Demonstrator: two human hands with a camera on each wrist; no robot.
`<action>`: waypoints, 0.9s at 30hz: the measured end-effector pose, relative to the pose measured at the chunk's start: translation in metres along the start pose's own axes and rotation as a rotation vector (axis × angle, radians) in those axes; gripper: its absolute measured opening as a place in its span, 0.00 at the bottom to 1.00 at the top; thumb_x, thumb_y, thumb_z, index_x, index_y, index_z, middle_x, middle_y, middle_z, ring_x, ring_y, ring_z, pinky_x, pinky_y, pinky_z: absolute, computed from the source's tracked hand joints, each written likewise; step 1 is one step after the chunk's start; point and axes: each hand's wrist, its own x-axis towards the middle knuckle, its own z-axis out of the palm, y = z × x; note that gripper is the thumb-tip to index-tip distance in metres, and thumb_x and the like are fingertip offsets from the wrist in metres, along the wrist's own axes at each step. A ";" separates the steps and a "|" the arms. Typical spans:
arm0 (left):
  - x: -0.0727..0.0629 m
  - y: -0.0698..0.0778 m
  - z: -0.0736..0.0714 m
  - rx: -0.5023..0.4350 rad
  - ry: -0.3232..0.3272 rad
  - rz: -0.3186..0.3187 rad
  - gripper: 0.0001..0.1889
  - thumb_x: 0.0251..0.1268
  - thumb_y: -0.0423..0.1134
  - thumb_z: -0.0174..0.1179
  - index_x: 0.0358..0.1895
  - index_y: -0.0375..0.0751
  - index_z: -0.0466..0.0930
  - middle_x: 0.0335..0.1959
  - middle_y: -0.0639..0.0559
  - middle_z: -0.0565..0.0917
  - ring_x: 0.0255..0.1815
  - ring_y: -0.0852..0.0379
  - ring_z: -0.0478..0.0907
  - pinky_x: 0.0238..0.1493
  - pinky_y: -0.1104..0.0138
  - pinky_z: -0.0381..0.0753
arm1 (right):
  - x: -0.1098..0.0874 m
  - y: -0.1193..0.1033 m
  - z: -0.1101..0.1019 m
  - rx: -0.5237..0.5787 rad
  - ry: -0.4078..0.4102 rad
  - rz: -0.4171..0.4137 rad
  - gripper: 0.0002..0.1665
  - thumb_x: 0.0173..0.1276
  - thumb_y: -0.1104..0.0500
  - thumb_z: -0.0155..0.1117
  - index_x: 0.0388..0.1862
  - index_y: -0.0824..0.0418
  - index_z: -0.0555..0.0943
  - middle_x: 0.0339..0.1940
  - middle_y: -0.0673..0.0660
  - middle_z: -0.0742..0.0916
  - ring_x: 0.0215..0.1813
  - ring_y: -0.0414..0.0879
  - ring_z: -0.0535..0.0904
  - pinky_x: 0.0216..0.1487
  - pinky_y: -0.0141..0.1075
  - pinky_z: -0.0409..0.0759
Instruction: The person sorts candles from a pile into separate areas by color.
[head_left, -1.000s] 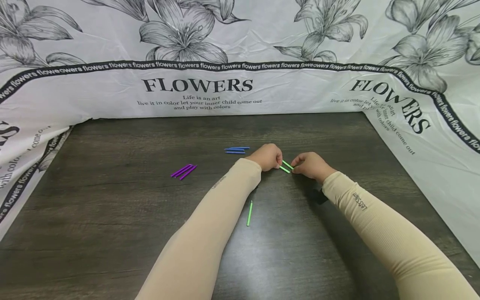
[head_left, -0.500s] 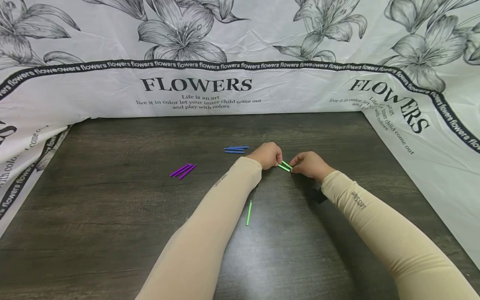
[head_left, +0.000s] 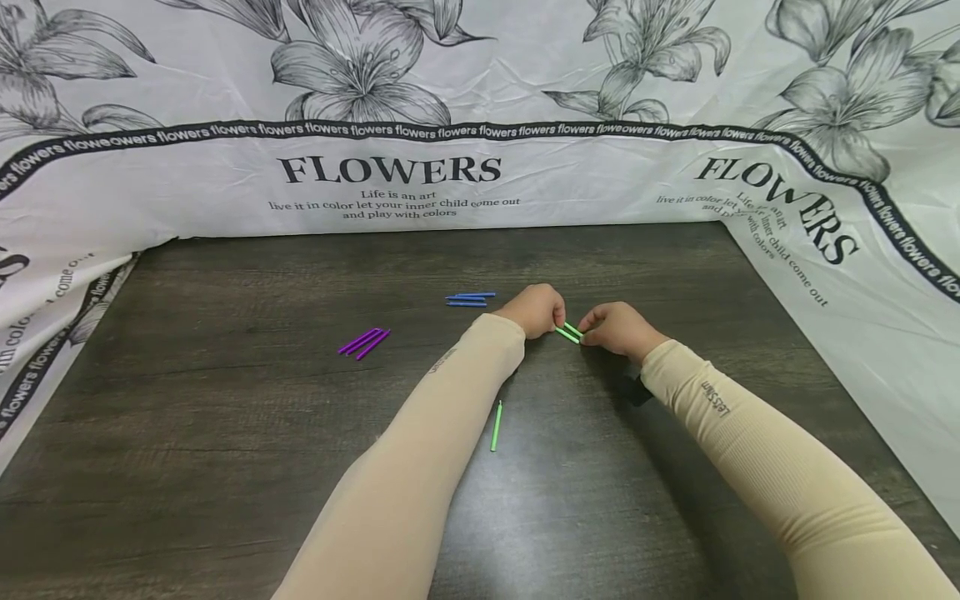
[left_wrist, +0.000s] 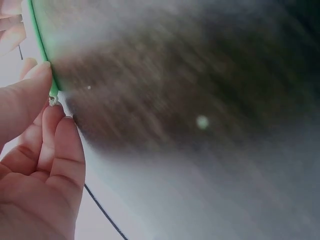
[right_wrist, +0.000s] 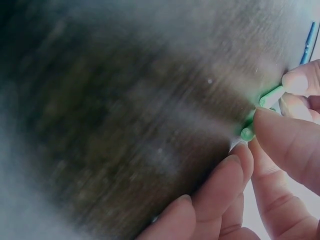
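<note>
Two thin green candles lie side by side, slanted, between my hands over the right-centre of the table. My left hand (head_left: 532,311) pinches a green candle (head_left: 567,335) by its end; in the left wrist view the thumb and fingertips sit at the white wick of the green candle (left_wrist: 40,37). From the other side my right hand (head_left: 621,327) pinches the end of the second green candle (right_wrist: 247,134) between thumb and fingers. A third green candle (head_left: 497,426) lies alone, nearer the front, right of my left forearm.
Several blue candles (head_left: 468,298) lie together just left of my left hand. Purple candles (head_left: 364,343) lie grouped farther left. The dark wooden table (head_left: 225,458) is bordered behind and at both sides by white flower-printed cloth (head_left: 570,183).
Both hands stay almost where they were, still holding the two green candles close together. The head view has shifted slightly, so the loose candles appear a little farther left.
</note>
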 end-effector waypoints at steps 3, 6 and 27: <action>0.000 0.001 0.000 -0.001 -0.003 -0.001 0.05 0.63 0.25 0.60 0.37 0.36 0.84 0.40 0.47 0.84 0.39 0.54 0.77 0.42 0.67 0.77 | 0.000 0.001 0.000 0.002 -0.001 0.000 0.15 0.66 0.66 0.60 0.50 0.71 0.79 0.52 0.68 0.81 0.49 0.56 0.76 0.47 0.46 0.75; 0.001 0.001 0.000 -0.005 -0.007 -0.004 0.06 0.63 0.25 0.60 0.38 0.36 0.84 0.41 0.47 0.84 0.40 0.54 0.78 0.43 0.67 0.77 | 0.000 0.002 0.000 0.004 0.001 -0.003 0.15 0.66 0.66 0.60 0.50 0.71 0.79 0.52 0.68 0.81 0.48 0.56 0.76 0.46 0.45 0.75; 0.005 -0.003 0.002 -0.019 -0.008 -0.035 0.06 0.63 0.26 0.61 0.40 0.37 0.84 0.41 0.47 0.83 0.39 0.55 0.77 0.40 0.67 0.77 | -0.002 0.005 0.001 0.057 0.016 -0.005 0.16 0.65 0.64 0.62 0.50 0.70 0.80 0.47 0.65 0.83 0.46 0.54 0.77 0.45 0.44 0.75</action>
